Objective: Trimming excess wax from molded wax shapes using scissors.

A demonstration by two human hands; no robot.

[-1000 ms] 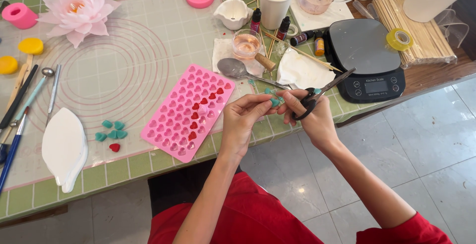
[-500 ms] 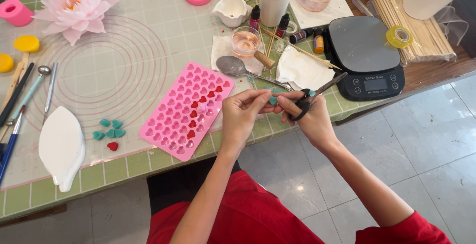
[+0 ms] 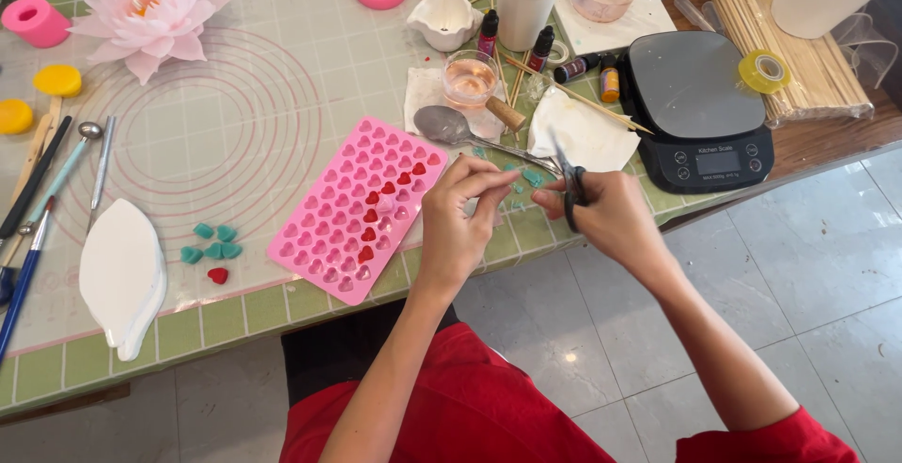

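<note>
Two hands trimming a teal piece

Left hand [image 3: 458,216] pinches small teal heart [image 3: 532,178] at table edge, beside pink heart mould [image 3: 319,237]. Right hand [image 3: 606,214] grips dark scissors [image 3: 569,179], blades touching it. Black scale [image 3: 700,110] behind.

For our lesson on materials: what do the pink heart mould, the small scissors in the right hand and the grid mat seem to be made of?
Pink heart mould: likely silicone, matte and soft-looking, with moulded heart cavities. Small scissors in the right hand: dark handles, probably plastic; thin blades look like metal, though too small to be sure. Grid mat: seemingly a flexible silicone or vinyl sheet, lying flat with a slight sheen and printed circles.
</note>
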